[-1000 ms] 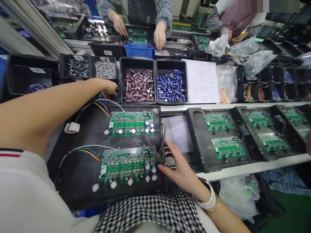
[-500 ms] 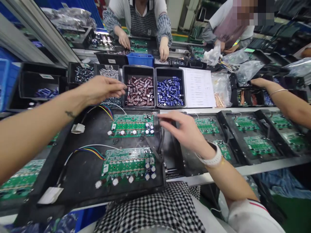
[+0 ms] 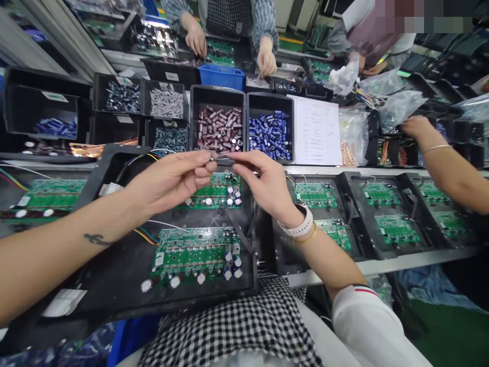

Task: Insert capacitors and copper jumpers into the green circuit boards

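Note:
My left hand (image 3: 171, 178) and my right hand (image 3: 263, 181) meet above the black carrier tray (image 3: 114, 275). Both pinch a small thin metal part (image 3: 219, 159) between their fingertips; it is too small to name. Under the hands lie two green circuit boards: the far board (image 3: 217, 191), partly hidden, and the near board (image 3: 194, 255), with silver capacitor tops and coloured wires. Just behind the hands stand a bin of maroon capacitors (image 3: 219, 130) and a bin of blue capacitors (image 3: 269, 135).
More trays with green boards (image 3: 397, 224) run to the right on the line. Black bins of small parts (image 3: 166, 102) stand at the back left, a white paper sheet (image 3: 317, 130) right of the bins. A co-worker's arm (image 3: 446, 163) reaches in at right; two people work opposite.
My left hand came back from the parts bins and my right hand rose from the tray edge. The two now meet in the middle, pinching a small part.

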{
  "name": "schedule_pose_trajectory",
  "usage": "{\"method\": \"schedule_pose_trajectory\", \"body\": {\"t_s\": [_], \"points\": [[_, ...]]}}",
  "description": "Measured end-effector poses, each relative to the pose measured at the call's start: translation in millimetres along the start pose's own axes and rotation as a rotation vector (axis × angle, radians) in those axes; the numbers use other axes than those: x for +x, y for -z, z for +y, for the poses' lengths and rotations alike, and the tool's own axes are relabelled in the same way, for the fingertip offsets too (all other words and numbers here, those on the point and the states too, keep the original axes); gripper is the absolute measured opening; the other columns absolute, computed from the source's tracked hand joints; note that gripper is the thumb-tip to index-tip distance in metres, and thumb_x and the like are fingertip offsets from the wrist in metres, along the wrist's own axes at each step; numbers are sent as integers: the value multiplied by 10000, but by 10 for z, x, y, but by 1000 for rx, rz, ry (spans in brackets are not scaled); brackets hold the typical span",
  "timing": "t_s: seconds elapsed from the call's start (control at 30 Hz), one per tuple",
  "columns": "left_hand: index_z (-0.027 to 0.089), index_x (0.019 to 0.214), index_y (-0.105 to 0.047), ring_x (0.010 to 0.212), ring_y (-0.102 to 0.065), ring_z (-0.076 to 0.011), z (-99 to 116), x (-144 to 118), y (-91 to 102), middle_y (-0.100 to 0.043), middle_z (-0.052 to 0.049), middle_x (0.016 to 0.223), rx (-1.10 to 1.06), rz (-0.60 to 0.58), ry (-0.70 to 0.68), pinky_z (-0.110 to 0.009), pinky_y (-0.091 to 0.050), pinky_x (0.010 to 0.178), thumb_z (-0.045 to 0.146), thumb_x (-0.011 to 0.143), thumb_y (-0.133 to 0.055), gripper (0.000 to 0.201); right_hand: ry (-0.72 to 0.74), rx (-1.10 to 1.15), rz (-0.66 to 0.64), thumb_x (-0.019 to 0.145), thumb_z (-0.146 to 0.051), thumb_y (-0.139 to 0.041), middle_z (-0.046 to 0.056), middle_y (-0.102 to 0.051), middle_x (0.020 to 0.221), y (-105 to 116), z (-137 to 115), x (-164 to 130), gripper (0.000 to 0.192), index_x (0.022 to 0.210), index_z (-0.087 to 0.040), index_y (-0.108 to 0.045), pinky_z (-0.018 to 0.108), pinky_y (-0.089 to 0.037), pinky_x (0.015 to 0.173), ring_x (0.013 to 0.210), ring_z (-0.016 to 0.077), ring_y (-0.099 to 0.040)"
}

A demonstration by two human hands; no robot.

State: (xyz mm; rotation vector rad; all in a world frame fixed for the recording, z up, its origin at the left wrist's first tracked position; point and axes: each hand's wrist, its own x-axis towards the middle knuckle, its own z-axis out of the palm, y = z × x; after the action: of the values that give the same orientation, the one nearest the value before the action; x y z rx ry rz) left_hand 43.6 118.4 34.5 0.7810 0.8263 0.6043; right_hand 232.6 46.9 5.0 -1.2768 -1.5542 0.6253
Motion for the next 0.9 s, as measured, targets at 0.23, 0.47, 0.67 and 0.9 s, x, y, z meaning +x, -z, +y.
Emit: {"method": "schedule_pose_trajectory", "body": {"t_s": [0.23,0.47,0.67,0.9], "points": [[164,747,-675,835,-664,-216,-170,-92,78,-703,-120,912,138,63,228,-389,-566,801,244,896,-557,206,-200,-27,-205,912,-177,-584,-14,-717,791,175,547,114,125,976,-182,-692,310,-539,800,770,128,-699],[112,831,-773,792,-680,-176,-223,-317,-83,-727,-117,895,83,38,314,-230,-587,678,208,866,-648,161,-26,-265,-293,832,-99,-687,41,-667,971,89,610,199,104,796,-190,-721,351,-476,922,990,179,-619],[157,941,-791,787,-707,-163,-307,-357,21,-760,-113,910,140,83,350,-173,-592,669,219,849,-709,138,-42,-249,-277,840,-86,-670,22,-623,961,63,676,177,124,799,-197,-704,347,-461,885,969,171,-598],[156,778,-768,501,-558,-43,-380,-419,23,-685,-11,703,171,105,358,-79,-478,444,294,767,-814,145,-30,-205,-262,833,-75,-665,16,-610,966,58,720,158,129,807,-196,-700,344,-451,907,983,164,-588]]}}
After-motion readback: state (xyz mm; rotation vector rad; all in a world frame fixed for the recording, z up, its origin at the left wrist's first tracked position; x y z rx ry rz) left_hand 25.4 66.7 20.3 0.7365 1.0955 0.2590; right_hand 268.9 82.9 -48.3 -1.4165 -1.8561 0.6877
